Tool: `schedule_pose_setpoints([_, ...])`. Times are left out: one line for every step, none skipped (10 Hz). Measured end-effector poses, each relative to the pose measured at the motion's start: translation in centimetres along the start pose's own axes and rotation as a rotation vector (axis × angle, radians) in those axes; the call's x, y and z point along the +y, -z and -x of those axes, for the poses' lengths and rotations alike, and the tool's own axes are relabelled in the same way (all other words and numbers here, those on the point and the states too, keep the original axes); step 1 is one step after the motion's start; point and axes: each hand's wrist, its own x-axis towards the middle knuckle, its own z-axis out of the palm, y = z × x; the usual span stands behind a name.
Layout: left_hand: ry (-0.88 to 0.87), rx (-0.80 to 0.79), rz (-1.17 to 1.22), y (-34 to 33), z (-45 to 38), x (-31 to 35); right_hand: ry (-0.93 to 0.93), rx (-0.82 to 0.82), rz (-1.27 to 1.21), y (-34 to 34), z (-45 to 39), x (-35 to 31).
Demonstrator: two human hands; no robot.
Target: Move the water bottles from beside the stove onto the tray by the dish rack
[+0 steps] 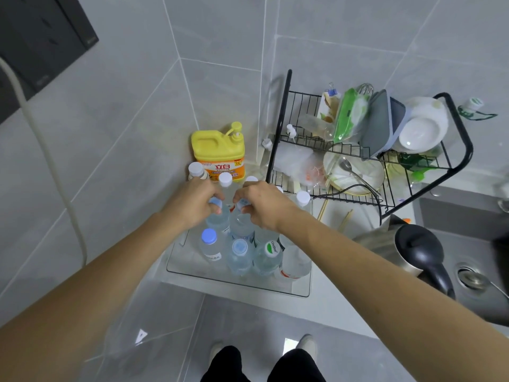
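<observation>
Presently my left hand (192,201) grips a blue-capped bottle (217,216) by the neck, and my right hand (261,202) grips a second bottle (241,224) likewise, both at mid-frame over the clear tray (192,267). I judge this the placing step; next, seat both among the standing bottles, then release. Legible: "立白" on the yellow detergent jug (217,150); "C'estbon" on a green cap (271,248).

Both forearms are bare, no sleeves, watch or rings showing on the left hand (192,201) or the right hand (263,204). Below: black trousers (261,363) and pale slippers (305,344).
</observation>
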Motion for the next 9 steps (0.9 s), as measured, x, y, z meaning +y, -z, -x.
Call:
schedule_pose_setpoints([0.038,0.016,0.003,-0.3,0.0,0.0,0.000,0.010,-0.023,-0.1,0.0,0.2])
schedule_pose_setpoints([0.058,0.019,-0.002,-0.4,0.0,0.0,-0.008,0.010,-0.026,-0.3,-0.1,0.1])
schedule_pose_setpoints([0.070,0.008,-0.001,-0.3,0.0,0.1,-0.016,0.010,-0.025,-0.4,-0.2,0.3])
schedule_pose_setpoints([0.073,-0.001,-0.001,-0.3,0.1,0.4,-0.017,0.013,-0.017,-0.5,0.0,0.1])
schedule_pose_setpoints([0.075,-0.001,-0.004,-0.1,0.6,0.9,-0.013,0.013,-0.017,-0.6,0.5,-0.4])
schedule_pose_setpoints([0.083,-0.004,-0.001,0.1,1.2,1.4,-0.028,0.030,-0.016,-1.0,1.1,-0.8])
schedule_pose_setpoints([0.094,-0.004,0.000,0.1,2.1,1.5,-0.061,0.035,-0.049,-1.3,1.8,-1.2])
schedule_pose_setpoints([0.055,0.015,0.011,0.1,2.8,1.2,-0.097,0.073,-0.102,-0.2,3.3,-2.0])
schedule_pose_setpoints([0.010,0.062,0.063,1.2,2.7,1.3,-0.138,0.185,-0.105,1.5,4.1,-1.3])
